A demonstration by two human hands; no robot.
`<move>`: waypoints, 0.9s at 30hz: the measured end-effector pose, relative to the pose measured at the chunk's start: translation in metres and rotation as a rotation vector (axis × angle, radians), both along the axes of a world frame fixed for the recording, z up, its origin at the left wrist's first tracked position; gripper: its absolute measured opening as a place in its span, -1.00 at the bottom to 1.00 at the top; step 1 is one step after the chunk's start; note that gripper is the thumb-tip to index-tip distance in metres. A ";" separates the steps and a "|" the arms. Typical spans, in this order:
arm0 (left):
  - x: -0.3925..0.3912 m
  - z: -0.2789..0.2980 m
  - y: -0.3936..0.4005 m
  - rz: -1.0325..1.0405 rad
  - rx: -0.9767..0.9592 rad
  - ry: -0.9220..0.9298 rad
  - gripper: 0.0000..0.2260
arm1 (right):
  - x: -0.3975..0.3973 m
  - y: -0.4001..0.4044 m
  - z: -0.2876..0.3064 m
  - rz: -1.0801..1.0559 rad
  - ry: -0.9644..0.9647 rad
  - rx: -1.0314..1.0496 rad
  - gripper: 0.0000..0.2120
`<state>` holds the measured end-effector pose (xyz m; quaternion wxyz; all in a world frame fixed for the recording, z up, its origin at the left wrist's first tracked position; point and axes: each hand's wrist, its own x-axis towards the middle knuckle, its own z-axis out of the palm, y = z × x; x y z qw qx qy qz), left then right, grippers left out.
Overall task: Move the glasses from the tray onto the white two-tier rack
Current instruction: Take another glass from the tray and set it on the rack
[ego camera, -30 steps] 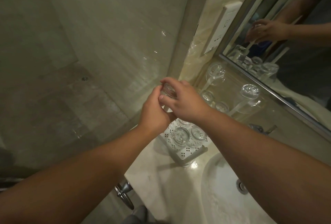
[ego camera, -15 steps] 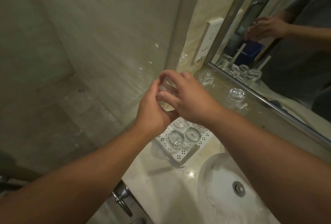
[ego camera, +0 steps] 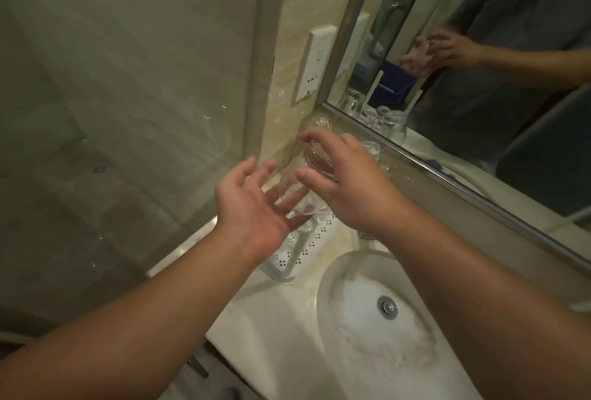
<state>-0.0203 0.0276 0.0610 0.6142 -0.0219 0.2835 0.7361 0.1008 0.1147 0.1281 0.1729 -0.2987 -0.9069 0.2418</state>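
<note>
glass now held by right hand only; left hand has opened.

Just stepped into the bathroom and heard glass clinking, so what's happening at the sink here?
A person is sorting drinking glasses beside the basin. The right hand has its grip on a clear glass, held above the white perforated rack on the counter. The left hand is open, palm up, just beside it and holding nothing. More glasses stand upside down near the mirror; one upturned glass sits by the wall corner.
</note>
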 end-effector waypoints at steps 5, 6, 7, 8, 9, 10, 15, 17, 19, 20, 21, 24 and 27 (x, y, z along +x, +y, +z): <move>0.025 0.008 0.000 -0.045 -0.090 -0.286 -0.35 | 0.008 -0.009 -0.003 -0.030 0.098 -0.032 -0.61; 0.030 0.009 0.000 -0.049 -0.090 -0.313 -0.28 | 0.009 -0.010 -0.002 -0.034 0.112 -0.024 -0.60; 0.035 0.010 0.000 -0.056 -0.085 -0.325 -0.21 | 0.010 -0.012 -0.002 -0.043 0.115 -0.009 -0.58; 0.040 0.010 0.000 -0.070 -0.075 -0.327 -0.14 | 0.010 -0.013 -0.002 -0.052 0.114 0.007 -0.57; 0.045 0.011 -0.001 -0.086 -0.066 -0.328 -0.07 | 0.011 -0.014 -0.001 -0.058 0.115 0.019 -0.55; 0.050 0.012 -0.001 -0.103 -0.059 -0.332 -0.01 | 0.012 -0.015 -0.001 -0.060 0.116 0.027 -0.54; 0.061 0.019 -0.006 -0.176 -0.018 -0.340 0.07 | 0.016 -0.020 -0.002 -0.058 0.119 0.052 -0.51; 0.063 0.021 -0.007 -0.189 -0.020 -0.332 0.04 | 0.017 -0.020 -0.003 -0.058 0.116 0.056 -0.50; 0.063 0.022 -0.008 -0.185 -0.041 -0.307 -0.01 | 0.019 -0.021 -0.005 -0.057 0.145 0.044 -0.49; 0.062 0.023 -0.009 -0.178 -0.056 -0.293 -0.03 | 0.021 -0.021 -0.005 -0.058 0.163 0.036 -0.49; 0.062 0.024 -0.009 -0.170 -0.072 -0.284 -0.05 | 0.022 -0.021 -0.006 -0.062 0.172 0.032 -0.48; 0.059 0.026 -0.011 -0.156 -0.092 -0.286 -0.13 | 0.024 -0.023 -0.009 -0.085 0.159 0.043 -0.47; 0.055 0.026 -0.012 -0.148 -0.089 -0.264 -0.20 | 0.028 -0.026 -0.012 -0.090 0.177 0.040 -0.47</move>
